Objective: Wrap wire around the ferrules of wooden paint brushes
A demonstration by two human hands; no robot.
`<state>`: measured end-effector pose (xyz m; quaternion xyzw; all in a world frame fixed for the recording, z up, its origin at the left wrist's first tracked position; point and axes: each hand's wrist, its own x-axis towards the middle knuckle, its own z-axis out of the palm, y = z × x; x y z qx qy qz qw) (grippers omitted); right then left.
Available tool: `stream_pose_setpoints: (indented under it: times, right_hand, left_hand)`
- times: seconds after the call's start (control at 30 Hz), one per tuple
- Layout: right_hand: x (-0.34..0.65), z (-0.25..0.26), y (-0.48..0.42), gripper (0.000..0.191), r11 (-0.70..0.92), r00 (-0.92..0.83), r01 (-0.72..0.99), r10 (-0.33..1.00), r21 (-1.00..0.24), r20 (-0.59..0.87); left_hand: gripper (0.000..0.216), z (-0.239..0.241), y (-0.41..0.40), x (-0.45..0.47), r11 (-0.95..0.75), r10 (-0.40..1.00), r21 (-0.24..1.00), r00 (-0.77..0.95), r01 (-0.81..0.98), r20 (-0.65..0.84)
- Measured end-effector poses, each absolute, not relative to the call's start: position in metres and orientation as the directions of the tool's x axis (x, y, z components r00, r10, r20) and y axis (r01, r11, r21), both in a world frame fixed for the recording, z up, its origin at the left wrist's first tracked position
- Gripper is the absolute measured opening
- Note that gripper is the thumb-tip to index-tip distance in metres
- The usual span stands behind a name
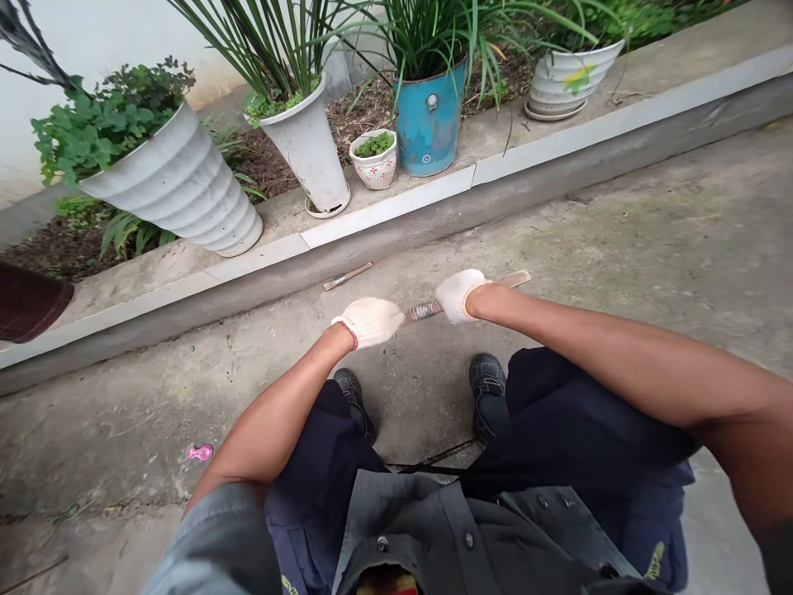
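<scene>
Both my hands wear white knit gloves and meet in front of my knees. My right hand [457, 294] is closed around the wooden handle of a paintbrush [426, 311], whose handle end sticks out to the right. My left hand [372, 320] is closed over the bristle end of the same brush, just past its metal ferrule. The bristles are hidden inside the left glove. A second, smaller brush [347, 276] lies on the concrete ground by the kerb, apart from both hands.
A raised concrete kerb [396, 216] runs across the view with a ribbed white pot [179, 186], a tall white pot [310, 149], a small patterned pot [374, 162], a blue pot [429, 120] and another white pot [573, 78]. A pink scrap [200, 452] lies at left.
</scene>
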<state>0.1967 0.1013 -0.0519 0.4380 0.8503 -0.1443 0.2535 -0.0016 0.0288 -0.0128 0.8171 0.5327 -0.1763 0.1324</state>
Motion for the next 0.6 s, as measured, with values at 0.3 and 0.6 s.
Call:
stream_pose_setpoints:
  times: [0.3, 0.6]
  right_hand:
    - [0.21, -0.006, 0.114, 0.032, 0.59, -0.678, 0.732, 0.683, -0.341, -0.273]
    - [0.226, 0.001, 0.077, 0.02, 0.704, -0.786, 0.57, 0.317, -0.424, -0.531]
  left_hand:
    - [0.061, -0.01, 0.014, 0.009, -0.363, 0.799, 0.175, 0.402, 0.915, -0.448]
    - [0.054, -0.019, 0.038, -0.024, -0.334, 0.845, 0.117, 0.352, 0.935, -0.403]
